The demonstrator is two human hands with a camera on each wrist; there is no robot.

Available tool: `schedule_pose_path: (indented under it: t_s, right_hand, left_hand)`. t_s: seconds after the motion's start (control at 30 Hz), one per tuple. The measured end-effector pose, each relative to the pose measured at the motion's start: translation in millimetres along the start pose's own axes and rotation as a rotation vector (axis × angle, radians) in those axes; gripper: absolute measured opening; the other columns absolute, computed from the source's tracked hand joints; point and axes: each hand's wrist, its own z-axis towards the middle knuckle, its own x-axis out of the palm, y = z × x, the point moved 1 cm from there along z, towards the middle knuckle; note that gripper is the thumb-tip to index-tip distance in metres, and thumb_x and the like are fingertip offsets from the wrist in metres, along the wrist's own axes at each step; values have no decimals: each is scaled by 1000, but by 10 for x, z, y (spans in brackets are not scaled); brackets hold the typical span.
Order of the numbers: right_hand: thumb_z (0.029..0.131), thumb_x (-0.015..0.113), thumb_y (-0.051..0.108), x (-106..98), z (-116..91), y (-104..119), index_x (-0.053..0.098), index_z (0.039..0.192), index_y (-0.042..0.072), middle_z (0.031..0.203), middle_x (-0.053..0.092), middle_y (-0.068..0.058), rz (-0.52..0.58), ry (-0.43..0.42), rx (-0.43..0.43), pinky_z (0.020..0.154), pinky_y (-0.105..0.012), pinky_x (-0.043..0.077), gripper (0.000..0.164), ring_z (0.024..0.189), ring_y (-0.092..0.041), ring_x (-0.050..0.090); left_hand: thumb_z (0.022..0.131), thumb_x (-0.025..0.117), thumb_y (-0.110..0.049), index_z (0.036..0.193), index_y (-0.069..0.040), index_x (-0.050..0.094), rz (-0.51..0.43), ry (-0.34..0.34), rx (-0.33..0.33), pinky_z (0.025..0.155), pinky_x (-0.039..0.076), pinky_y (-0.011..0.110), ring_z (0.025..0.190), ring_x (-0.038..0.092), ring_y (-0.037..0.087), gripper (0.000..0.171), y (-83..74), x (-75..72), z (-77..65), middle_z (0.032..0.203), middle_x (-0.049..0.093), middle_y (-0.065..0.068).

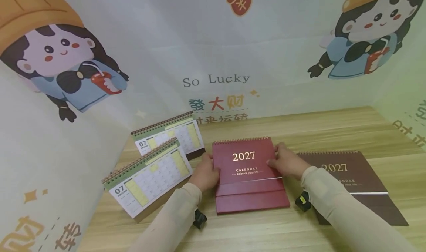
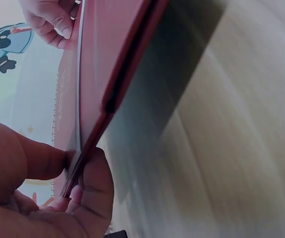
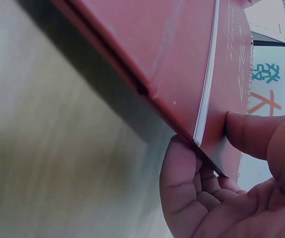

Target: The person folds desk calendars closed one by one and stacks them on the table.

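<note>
Both hands hold a red desk calendar (image 1: 247, 170) with gold "2027" lettering and a spiral binding along its top. My left hand (image 1: 205, 172) pinches its left edge; in the left wrist view the thumb is on the cover and the curled fingers (image 2: 95, 193) are behind. On the opposite edge my right hand (image 1: 288, 162) grips it the same way, thumb on the front and fingers (image 3: 182, 183) behind the cover. Both wrist views show the folded base of the calendar standing off the wooden table, a shadow below it.
Two desk calendars open at page 07, a front one (image 1: 149, 181) and a back one (image 1: 196, 139), stand at the left. A dark brown 2027 calendar (image 1: 369, 174) stands at the right, partly behind the right forearm. A printed cloth (image 1: 159, 59) backs the wooden table (image 1: 332, 128).
</note>
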Motion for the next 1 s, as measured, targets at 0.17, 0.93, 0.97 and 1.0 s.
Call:
schedule_pose_path:
  t_s: [0.17, 0.93, 0.97, 1.0]
  right_hand:
    - [97, 57, 8, -134, -57, -6, 34, 120, -11, 107, 57, -30, -16, 0, -27, 85, -50, 48, 38, 96, -36, 60]
    - [102, 50, 5, -1225, -441, -685, 24, 125, -16, 103, 56, -32, -7, 1, 15, 65, -38, 55, 41, 82, -25, 65]
    - [101, 50, 5, -1267, -461, -718, 24, 124, -16, 102, 56, -32, -16, 0, 16, 66, -39, 55, 40, 82, -26, 65]
    - [101, 50, 5, -1306, -479, -750, 24, 124, -16, 102, 56, -31, -25, 1, 24, 67, -39, 54, 40, 83, -26, 64]
  left_hand:
    - [94, 57, -7, 131, 10, 42, -32, -16, 27, 93, 48, 50, 104, 61, 36, 44, -101, 31, 16, 115, 62, 30]
    - [97, 57, -7, 139, 3, 45, -244, 31, 120, 76, 52, 30, 82, 64, 15, 45, -993, 840, 128, 98, 69, 8]
    - [96, 58, -5, 139, 2, 45, -268, 47, 126, 74, 52, 29, 81, 64, 14, 45, -1022, 873, 116, 99, 69, 8]
    - [95, 58, -4, 139, 1, 46, -290, 61, 132, 72, 52, 27, 80, 64, 13, 45, -1049, 905, 105, 100, 69, 8]
